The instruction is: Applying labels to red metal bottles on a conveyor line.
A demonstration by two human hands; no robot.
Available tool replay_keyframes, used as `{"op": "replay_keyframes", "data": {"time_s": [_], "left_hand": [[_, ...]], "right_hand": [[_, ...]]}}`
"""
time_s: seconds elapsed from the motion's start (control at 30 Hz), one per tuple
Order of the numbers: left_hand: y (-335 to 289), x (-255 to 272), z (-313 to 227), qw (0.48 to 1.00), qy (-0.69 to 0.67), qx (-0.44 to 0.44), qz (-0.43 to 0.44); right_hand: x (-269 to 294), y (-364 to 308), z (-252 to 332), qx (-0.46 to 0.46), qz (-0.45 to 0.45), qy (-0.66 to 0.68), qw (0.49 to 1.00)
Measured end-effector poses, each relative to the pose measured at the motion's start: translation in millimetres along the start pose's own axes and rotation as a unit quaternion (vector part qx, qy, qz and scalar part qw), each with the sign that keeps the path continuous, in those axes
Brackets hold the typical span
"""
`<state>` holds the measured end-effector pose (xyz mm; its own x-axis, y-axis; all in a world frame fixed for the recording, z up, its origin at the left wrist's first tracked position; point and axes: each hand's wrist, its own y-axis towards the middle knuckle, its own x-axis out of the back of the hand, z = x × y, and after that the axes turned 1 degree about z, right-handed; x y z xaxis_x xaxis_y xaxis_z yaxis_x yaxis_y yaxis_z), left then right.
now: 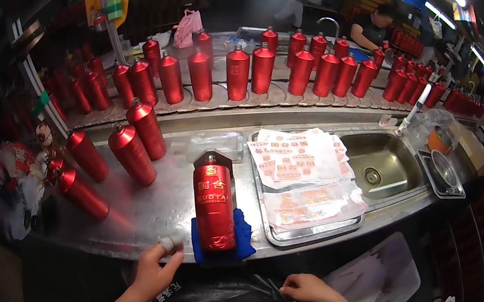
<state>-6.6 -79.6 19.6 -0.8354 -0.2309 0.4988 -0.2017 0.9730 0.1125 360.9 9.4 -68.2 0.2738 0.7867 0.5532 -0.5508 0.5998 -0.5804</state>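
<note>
A red bottle (211,207) with gold lettering lies tilted on the steel counter, its dark neck pointing away from me. Under its near end is a bunched blue cloth (245,237). My left hand (155,270) is at the counter's front edge, just left of the cloth, thumb and fingers apart and nothing in them. White wrapping covers a fingertip of that hand. Over my lap, right of the bottle, my right hand (309,290) has its fingers curled together, with nothing visible in it. Printed white sheets (301,161) lie stacked in a metal tray (274,237).
Several red bottles (132,154) stand on the counter at left. Behind it, a conveyor (218,100) carries a row of bottles. To the right are a sink (405,163), a faucet (417,107) and a small tray (444,180). A person (370,28) works across the line.
</note>
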Motion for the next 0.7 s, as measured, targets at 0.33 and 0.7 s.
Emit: {"op": "replay_keyframes", "data": {"time_s": [0.33,0.7], "left_hand": [[-103,34,111,0.882,0.337,0.272,0.186],[-142,37,186,0.906,0.104,0.407,0.051]], "right_hand": [[-55,69,-35,0.022,0.020,0.094,0.995],[-55,82,-54,-0.108,-0.173,0.430,0.880]]}}
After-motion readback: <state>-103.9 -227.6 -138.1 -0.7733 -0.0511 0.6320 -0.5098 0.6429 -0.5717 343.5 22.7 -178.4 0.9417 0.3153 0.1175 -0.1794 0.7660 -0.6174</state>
